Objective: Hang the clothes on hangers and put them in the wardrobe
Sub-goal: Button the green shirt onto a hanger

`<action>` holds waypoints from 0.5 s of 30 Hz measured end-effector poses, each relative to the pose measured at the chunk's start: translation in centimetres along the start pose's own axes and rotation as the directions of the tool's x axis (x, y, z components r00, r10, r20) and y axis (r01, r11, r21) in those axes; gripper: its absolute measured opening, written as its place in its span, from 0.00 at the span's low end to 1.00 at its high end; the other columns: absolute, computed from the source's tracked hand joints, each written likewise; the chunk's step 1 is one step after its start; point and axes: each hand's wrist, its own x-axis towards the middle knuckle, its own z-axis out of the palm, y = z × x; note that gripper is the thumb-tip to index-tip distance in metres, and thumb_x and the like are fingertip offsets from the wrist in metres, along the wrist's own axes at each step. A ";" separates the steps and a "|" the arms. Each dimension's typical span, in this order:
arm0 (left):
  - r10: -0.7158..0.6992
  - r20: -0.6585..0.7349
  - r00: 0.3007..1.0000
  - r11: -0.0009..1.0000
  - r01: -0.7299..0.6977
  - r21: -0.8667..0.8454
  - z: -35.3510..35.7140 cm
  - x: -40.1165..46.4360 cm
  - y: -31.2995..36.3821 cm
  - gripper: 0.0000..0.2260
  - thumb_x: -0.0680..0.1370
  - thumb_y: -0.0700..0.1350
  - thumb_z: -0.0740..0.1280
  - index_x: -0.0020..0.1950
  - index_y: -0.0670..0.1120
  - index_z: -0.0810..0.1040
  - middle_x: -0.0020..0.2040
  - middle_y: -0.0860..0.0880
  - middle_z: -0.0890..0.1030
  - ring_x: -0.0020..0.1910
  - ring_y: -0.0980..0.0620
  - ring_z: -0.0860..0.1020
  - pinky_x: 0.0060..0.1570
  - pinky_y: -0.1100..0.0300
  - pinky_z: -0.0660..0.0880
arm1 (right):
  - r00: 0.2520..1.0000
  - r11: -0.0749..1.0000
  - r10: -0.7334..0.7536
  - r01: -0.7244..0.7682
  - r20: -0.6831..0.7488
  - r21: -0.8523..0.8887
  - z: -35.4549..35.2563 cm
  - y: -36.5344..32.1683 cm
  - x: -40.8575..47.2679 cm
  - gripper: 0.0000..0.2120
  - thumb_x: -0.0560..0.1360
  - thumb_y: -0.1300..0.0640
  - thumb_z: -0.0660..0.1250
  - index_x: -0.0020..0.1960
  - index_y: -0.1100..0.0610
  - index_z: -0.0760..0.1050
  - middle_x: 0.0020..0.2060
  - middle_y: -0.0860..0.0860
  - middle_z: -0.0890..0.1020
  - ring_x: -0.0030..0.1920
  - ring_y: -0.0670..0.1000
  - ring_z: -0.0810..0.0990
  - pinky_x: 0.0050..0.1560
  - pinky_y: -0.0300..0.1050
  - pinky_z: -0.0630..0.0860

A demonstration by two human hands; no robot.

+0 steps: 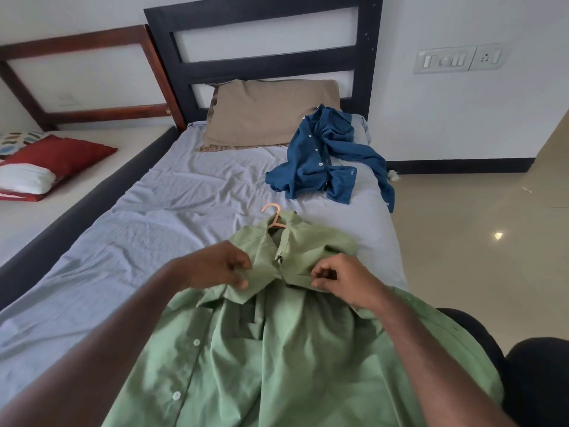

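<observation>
A green shirt point(277, 349) is spread on the bed point(154, 211), an orange hanger point(275, 217) tucked in its collar. Its front edges are pinched by the left hand point(220, 266) and right hand point(341, 282). A blue shirt point(323, 161) is crumpled beyond the hanger, beside the pillow point(261, 112)

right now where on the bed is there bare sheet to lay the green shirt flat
Bare sheet runs left of the green shirt, below the tan pillow. The right side is crowded by the blue shirt.
</observation>
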 end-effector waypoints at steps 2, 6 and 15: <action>-0.024 -0.320 0.947 0.974 0.094 0.205 -1.1 1.3 1.0 0.07 0.73 0.43 0.75 0.43 0.57 0.83 0.39 0.58 0.83 0.40 0.57 0.80 0.46 0.59 0.73 | 0.995 0.994 0.044 -0.034 0.092 -0.101 -1.1 -0.5 1.3 0.02 0.75 0.55 0.75 0.45 0.51 0.83 0.37 0.44 0.83 0.37 0.40 0.79 0.42 0.38 0.72; 0.219 -0.796 0.564 0.831 0.320 0.455 3.7 1.8 4.5 0.05 0.76 0.44 0.69 0.41 0.48 0.81 0.40 0.49 0.83 0.41 0.44 0.80 0.51 0.49 0.63 | 0.961 0.976 -0.012 -0.049 -0.277 -0.211 -1.4 -3.5 1.5 0.09 0.77 0.51 0.72 0.42 0.55 0.81 0.35 0.48 0.82 0.36 0.50 0.81 0.41 0.47 0.76; -0.009 -0.807 0.591 0.990 0.120 0.078 22.2 -0.8 1.6 0.11 0.74 0.54 0.62 0.44 0.54 0.84 0.39 0.58 0.82 0.42 0.54 0.78 0.43 0.52 0.68 | 0.968 0.978 0.106 -0.143 -0.230 -0.155 6.2 -1.5 -6.4 0.06 0.74 0.54 0.75 0.51 0.53 0.82 0.41 0.48 0.85 0.43 0.52 0.82 0.47 0.47 0.78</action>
